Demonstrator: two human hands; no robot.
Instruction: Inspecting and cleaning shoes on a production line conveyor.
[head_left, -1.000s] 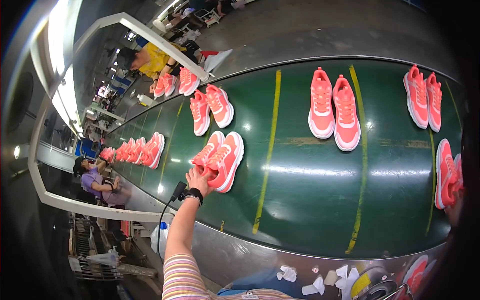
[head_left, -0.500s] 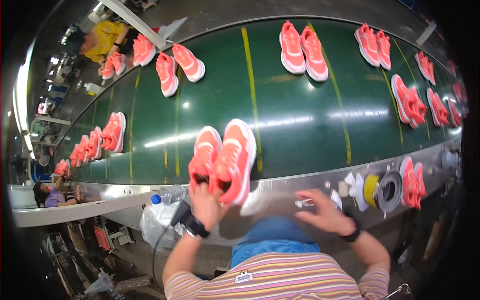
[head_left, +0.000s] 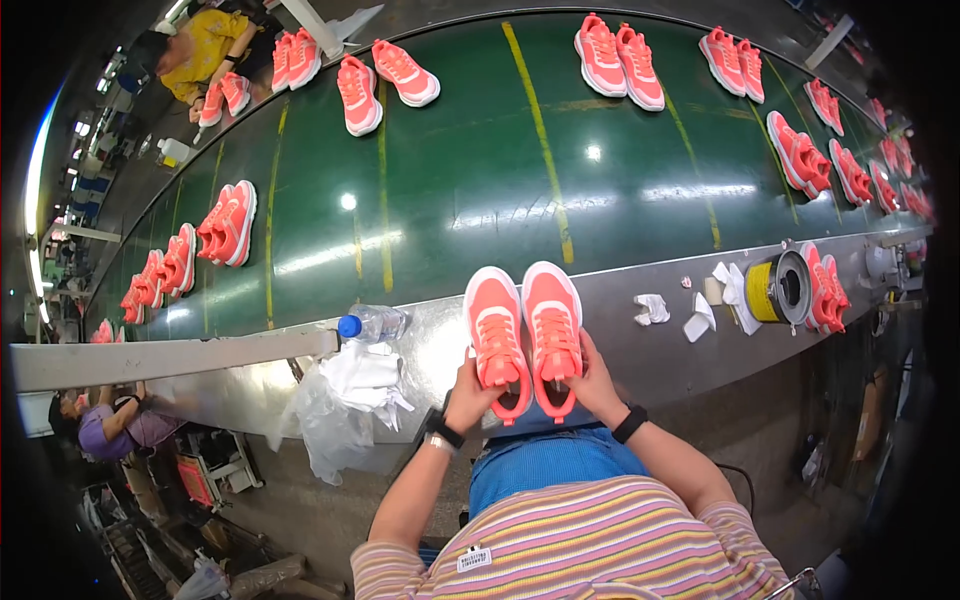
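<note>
Two coral-pink sneakers with white soles are held side by side before me, toes pointing away, over the metal ledge (head_left: pixel 640 345). My left hand (head_left: pixel 472 398) is closed on the heel of the left sneaker (head_left: pixel 495 335). Around the heel of the right sneaker (head_left: pixel 553 330) my right hand (head_left: pixel 597 388) is closed, thumb near the collar. Both shoes are upright, their dark openings facing me. Past the ledge lies a green conveyor belt (head_left: pixel 450 170) with yellow cross lines.
More pink pairs, such as one pair (head_left: pixel 620 62), stand along the belt. On the ledge are a blue-capped bottle (head_left: pixel 380 324), white cloths (head_left: pixel 362 375), paper scraps (head_left: pixel 700 318) and a yellow-banded can (head_left: pixel 778 288). A white bar (head_left: pixel 180 362) juts in at left. Co-workers (head_left: pixel 205 55) are at left.
The pair has come off the belt toward me and rightward. My right hand, open and empty before, now grips the right sneaker; my left hand still holds the left one.
</note>
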